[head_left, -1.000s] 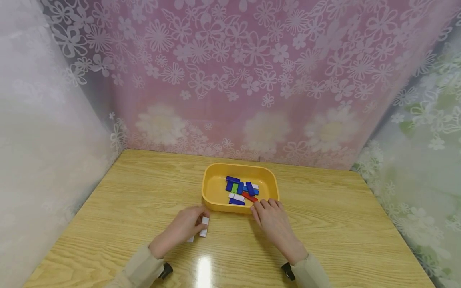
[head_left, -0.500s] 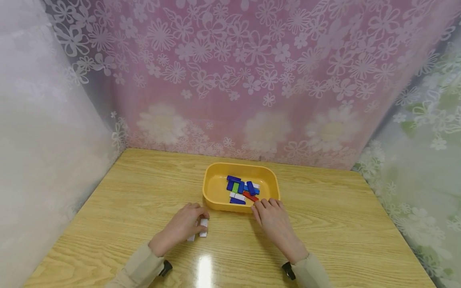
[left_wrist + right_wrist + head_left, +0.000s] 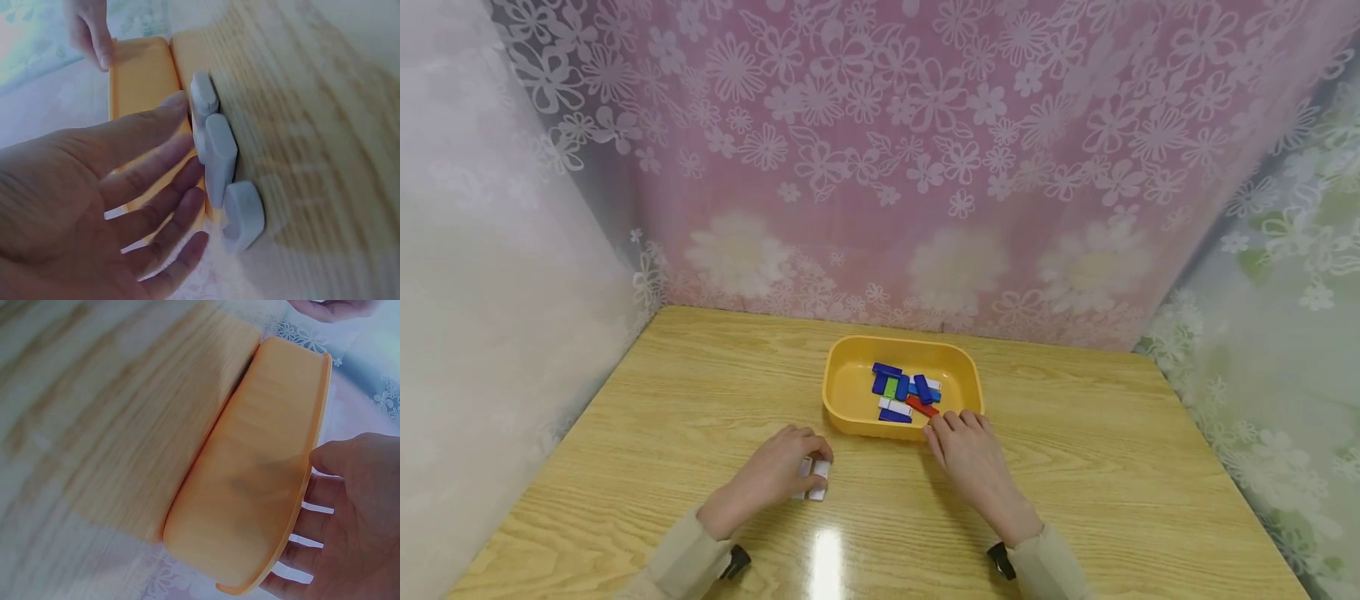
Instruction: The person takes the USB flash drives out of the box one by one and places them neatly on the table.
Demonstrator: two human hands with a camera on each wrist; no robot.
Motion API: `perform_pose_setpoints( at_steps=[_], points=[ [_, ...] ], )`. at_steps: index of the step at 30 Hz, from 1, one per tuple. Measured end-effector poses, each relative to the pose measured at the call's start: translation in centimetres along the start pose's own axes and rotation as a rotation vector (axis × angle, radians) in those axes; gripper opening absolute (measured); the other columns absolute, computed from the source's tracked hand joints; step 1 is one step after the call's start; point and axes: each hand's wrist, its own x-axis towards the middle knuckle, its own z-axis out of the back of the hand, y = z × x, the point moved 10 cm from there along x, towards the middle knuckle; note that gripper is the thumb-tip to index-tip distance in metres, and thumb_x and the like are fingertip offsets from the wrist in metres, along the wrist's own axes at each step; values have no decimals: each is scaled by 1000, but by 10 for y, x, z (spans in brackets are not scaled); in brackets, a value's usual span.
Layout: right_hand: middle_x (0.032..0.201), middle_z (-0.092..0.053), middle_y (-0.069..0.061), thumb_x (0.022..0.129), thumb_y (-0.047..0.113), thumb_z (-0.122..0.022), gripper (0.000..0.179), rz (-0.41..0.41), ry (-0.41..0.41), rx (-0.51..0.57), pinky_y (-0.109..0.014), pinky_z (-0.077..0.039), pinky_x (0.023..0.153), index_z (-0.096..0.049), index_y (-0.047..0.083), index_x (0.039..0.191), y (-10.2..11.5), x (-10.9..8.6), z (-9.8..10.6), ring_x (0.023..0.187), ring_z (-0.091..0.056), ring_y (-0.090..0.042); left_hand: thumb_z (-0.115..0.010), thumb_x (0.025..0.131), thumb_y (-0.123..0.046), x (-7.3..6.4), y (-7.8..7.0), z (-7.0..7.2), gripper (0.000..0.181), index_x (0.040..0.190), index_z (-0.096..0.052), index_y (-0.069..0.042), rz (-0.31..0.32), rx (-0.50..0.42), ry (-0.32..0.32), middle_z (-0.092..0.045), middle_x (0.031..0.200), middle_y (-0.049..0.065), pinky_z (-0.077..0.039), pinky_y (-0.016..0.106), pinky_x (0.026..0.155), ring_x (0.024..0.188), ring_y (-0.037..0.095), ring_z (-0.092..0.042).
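Observation:
My left hand [image 3: 771, 471] is at a small white oblong piece [image 3: 819, 486] on the table, thumb across it and index finger at its far end. In the left wrist view, the thumb and fingertips lie right at a pair of white pieces [image 3: 220, 156], with a third white piece [image 3: 247, 215] close by. The left hand partly covers a neighbouring piece in the head view. My right hand [image 3: 973, 462] grips the near right rim of a yellow plastic tub [image 3: 850, 429], its thumb on one side of the wall and fingers on the other.
In the tub lie several small oblong pieces: a dark blue piece [image 3: 922, 389], a green piece [image 3: 891, 388], a red piece [image 3: 922, 407] and a white piece [image 3: 895, 407] among them. A wood-grain table [image 3: 1075, 475] spreads around it, with a pink floral curtain [image 3: 865, 167] behind.
My left hand has moved slightly left and towards me, bringing the white piece close beside its neighbour. The right hand stays on the tub's rim.

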Motion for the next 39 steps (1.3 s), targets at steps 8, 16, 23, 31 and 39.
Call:
perform_pose_setpoints(
  at_steps=[8,16,23,31,39],
  points=[
    [84,-66,-5,100,26,-66,19,-4,4,-1,-46,-52,82,-69,8,95,0,1,0,79,-57,-28,-75,92,-12,5,6,25,5,97,-75,-14,48,-69,-171,-72,95,-4,-55,38,79,92,19,-67],
    [84,-67,-6,99,26,-66,19,-5,5,-8,-46,-52,82,-69,8,95,0,0,0,79,-58,-28,-74,94,-13,13,-4,39,4,98,-75,-15,43,-62,-267,-70,90,-7,-56,31,73,82,12,-67],
    [84,-67,-6,99,27,-67,19,-14,22,-9,-46,-52,82,-69,8,95,-1,1,-1,79,-57,-27,-73,94,-8,29,-14,48,7,99,-74,-12,23,-94,-318,-69,91,-5,-57,31,75,83,10,-65],
    [84,-67,-6,99,27,-66,19,-16,16,-6,-45,-52,81,-69,8,95,-1,0,-1,79,-57,-28,-72,95,-10,53,-28,49,5,99,-73,-12,-27,-48,-318,-71,93,-1,-57,32,76,85,17,-68],
    [84,-67,-5,100,27,-65,19,-17,19,-10,-45,-51,81,-70,9,96,0,1,-1,80,-57,-27,-72,95,-11,89,-38,35,6,101,-73,-11,-58,-87,-192,-72,100,5,-57,37,83,95,24,-68]
  ],
)
